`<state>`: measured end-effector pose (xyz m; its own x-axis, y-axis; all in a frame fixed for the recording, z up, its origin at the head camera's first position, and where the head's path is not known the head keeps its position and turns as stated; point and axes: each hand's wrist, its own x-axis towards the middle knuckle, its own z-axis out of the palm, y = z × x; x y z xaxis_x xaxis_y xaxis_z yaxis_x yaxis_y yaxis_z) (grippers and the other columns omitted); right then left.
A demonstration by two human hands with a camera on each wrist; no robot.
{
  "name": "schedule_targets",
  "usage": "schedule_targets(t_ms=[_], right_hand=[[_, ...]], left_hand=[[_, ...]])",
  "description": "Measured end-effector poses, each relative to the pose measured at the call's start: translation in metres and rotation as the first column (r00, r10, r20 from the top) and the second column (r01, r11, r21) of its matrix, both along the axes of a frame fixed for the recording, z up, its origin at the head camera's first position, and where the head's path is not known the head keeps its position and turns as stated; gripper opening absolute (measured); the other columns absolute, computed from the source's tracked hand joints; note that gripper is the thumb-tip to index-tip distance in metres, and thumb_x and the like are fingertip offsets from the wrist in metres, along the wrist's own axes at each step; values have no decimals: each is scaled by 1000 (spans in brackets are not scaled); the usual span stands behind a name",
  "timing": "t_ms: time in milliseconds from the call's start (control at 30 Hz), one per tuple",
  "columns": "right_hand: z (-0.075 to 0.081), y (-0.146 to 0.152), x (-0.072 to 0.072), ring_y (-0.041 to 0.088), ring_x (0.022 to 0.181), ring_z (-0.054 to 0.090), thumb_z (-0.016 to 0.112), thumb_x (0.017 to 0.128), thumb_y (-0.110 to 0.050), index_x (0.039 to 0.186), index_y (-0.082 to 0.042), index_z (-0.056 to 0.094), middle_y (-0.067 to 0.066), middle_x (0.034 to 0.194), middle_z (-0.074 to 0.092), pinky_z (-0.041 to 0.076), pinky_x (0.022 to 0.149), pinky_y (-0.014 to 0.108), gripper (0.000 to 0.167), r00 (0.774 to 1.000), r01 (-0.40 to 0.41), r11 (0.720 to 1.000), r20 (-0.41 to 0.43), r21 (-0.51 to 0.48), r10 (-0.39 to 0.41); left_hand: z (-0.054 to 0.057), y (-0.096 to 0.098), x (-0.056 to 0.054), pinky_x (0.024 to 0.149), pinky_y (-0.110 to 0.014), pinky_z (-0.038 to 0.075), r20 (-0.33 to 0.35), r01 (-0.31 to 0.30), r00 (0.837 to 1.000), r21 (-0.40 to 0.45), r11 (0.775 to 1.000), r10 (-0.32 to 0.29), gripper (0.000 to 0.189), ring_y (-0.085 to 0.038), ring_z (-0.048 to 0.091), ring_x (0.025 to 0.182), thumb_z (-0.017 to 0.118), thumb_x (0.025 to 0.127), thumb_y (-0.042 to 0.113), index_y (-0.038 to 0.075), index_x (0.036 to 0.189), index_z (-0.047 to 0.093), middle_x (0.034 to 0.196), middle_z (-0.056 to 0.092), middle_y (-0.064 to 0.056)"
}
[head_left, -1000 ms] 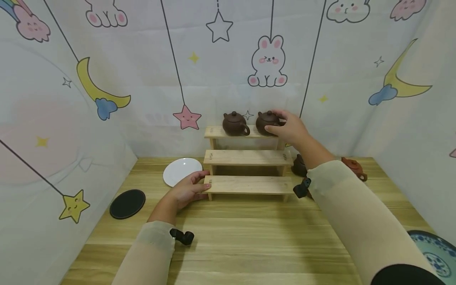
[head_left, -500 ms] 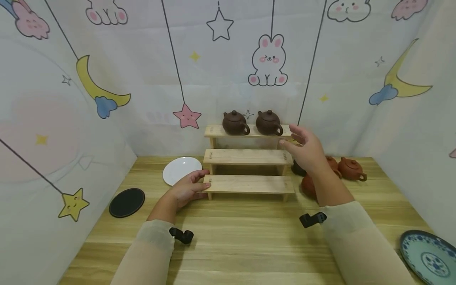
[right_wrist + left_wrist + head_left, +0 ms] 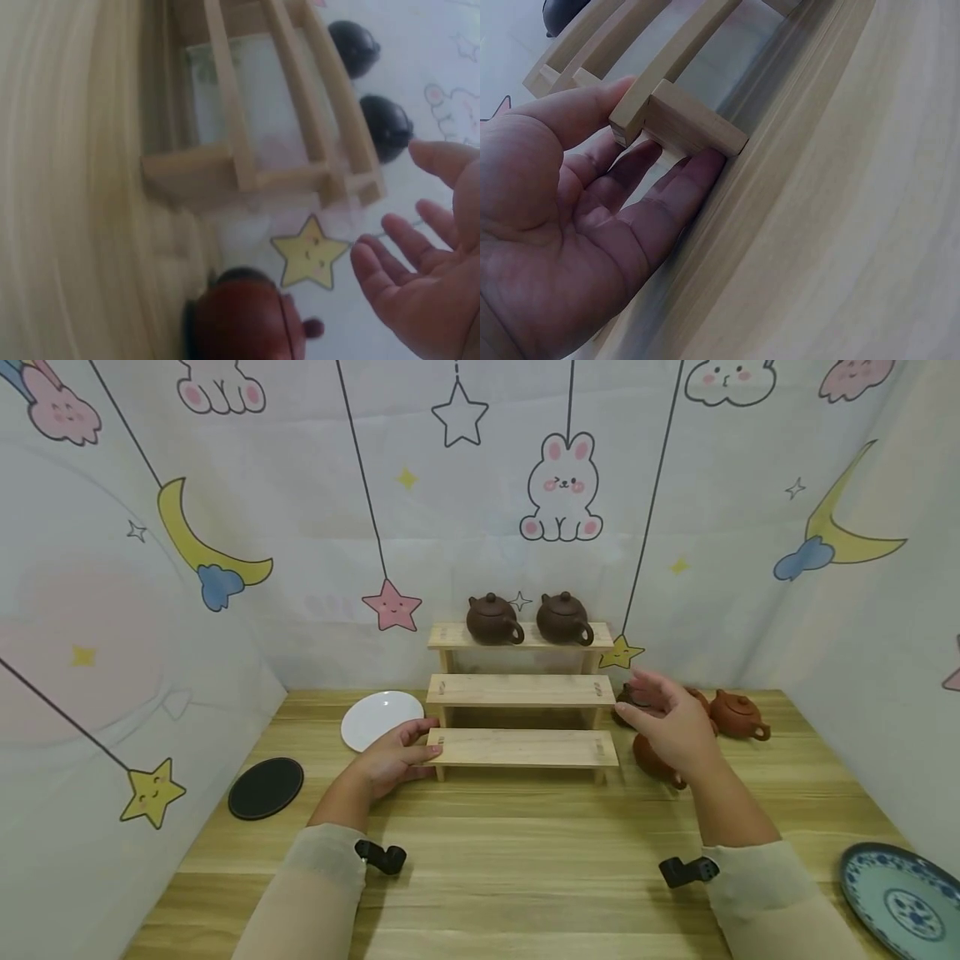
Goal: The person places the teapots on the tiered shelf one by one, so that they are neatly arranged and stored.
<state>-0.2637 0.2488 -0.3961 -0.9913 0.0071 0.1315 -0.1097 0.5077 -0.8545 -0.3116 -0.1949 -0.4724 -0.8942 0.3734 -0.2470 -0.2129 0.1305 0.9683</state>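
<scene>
Right of the three-tier wooden stand [image 3: 521, 746], a dark teapot [image 3: 634, 694] and a reddish-brown teapot [image 3: 651, 762] are partly hidden by the right hand [image 3: 675, 731]; farther right, a blue-patterned plate [image 3: 866, 889] is cut by the head view's edge. Left of the stand, a white plate [image 3: 378, 718] is overlapped by the left hand [image 3: 386, 764]

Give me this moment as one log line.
left grip: holding wooden stand | right grip: empty, near red teapots | top step: two dark teapots

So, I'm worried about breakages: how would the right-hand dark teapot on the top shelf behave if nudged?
That teapot looks like clay, so it's probably stiff and fragile. Its knobbed lid may slide off if it tilts. Its rounded belly on a narrow shelf suggests it could tip.
</scene>
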Motion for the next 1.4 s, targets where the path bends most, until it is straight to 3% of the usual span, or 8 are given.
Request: schedule_targets(t_ms=[167, 433, 900, 1167, 1400], right_hand=[[-9, 25, 5, 40, 146, 52, 71, 99, -58, 167, -22, 40, 12, 164, 51, 53, 110, 57, 83, 999, 26, 998, 23, 53, -28], [-19, 49, 8, 42, 148, 50, 72, 100, -53, 165, -15, 41, 18, 162, 52, 45, 118, 65, 82, 998, 38, 996, 55, 79, -43], [-42, 65, 0, 50, 153, 39, 74, 98, -56, 166, -6, 34, 26, 169, 40, 41, 119, 69, 94, 980, -37, 988, 197, 149, 7], [-52, 71, -5, 52, 146, 45, 80, 95, -51, 166, -4, 33, 32, 167, 37, 50, 112, 65, 97, 971, -92, 980, 236, 176, 49], [-56, 74, -5, 51, 141, 50, 84, 93, -45, 163, -3, 38, 34, 162, 41, 57, 99, 46, 94, 967, -114, 976, 246, 183, 67]], left_hand=[[0, 0, -1, 114, -52, 55, 5, 1, 1000, 5, 1000, -1, 72, -30, 58, 140, 68, 105, 11, 9, 167, 32, 173, 33, -15], [-1, 0, -1, 114, -52, 56, 7, 2, 1000, 6, 1000, -2, 72, -30, 58, 140, 69, 105, 11, 9, 167, 32, 174, 32, -14], [-3, -1, -3, 115, -53, 55, 5, 3, 1000, 9, 1000, -3, 71, -29, 59, 138, 68, 105, 12, 8, 167, 32, 173, 33, -16], [-3, -1, -2, 115, -53, 55, 4, -3, 1000, 8, 1000, 3, 71, -29, 59, 138, 68, 105, 12, 8, 166, 33, 173, 34, -15], [-3, -1, -3, 114, -52, 56, 13, 1, 1000, 10, 1000, -1, 71, -28, 60, 137, 68, 105, 11, 9, 167, 32, 173, 34, -16]])
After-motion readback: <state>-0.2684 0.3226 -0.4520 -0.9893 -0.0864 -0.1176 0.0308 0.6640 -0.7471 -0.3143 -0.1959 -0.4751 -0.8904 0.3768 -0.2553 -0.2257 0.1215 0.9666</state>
